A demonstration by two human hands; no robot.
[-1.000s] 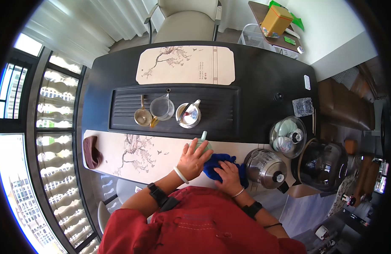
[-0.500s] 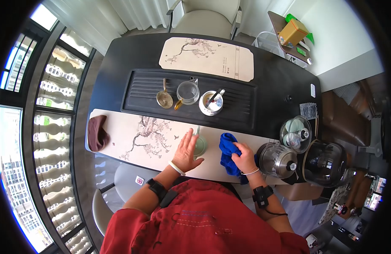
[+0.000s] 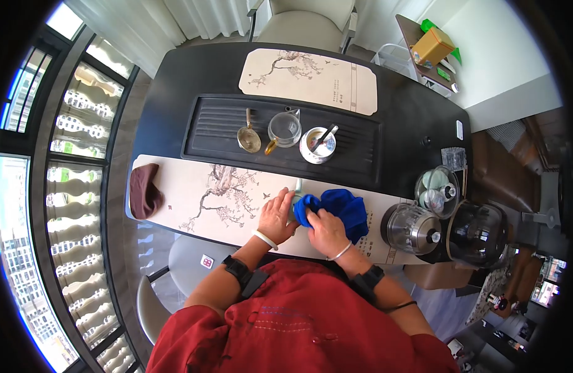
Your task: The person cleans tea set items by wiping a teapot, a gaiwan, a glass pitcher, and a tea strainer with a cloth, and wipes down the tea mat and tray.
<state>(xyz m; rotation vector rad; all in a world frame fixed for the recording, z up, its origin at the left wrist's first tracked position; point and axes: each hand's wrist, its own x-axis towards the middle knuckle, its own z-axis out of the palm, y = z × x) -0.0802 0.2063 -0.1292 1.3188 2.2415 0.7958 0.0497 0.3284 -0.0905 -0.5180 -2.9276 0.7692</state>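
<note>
A pale green vessel with a straight handle stands on the near mat, mostly covered by my hands and the cloth; its exact kind is hard to make out. My left hand curves around its left side, thumb toward me. Bunched in my right hand is a blue cloth, pressed against the vessel's right side. Beyond them, on the black ridged tea tray, sit a metal tea strainer, a glass pitcher with an amber handle and a white pot with a dark utensil across its top.
A folded brown cloth lies at the mat's left end. To my right stand a glass kettle, a dark rounded appliance and a glass bowl of pale green cups. A second printed mat lies across the table, before a chair.
My right hand has brought the blue cloth leftward from beside the kettle to the green vessel. My left hand has closed in around the vessel. The view has shifted slightly.
</note>
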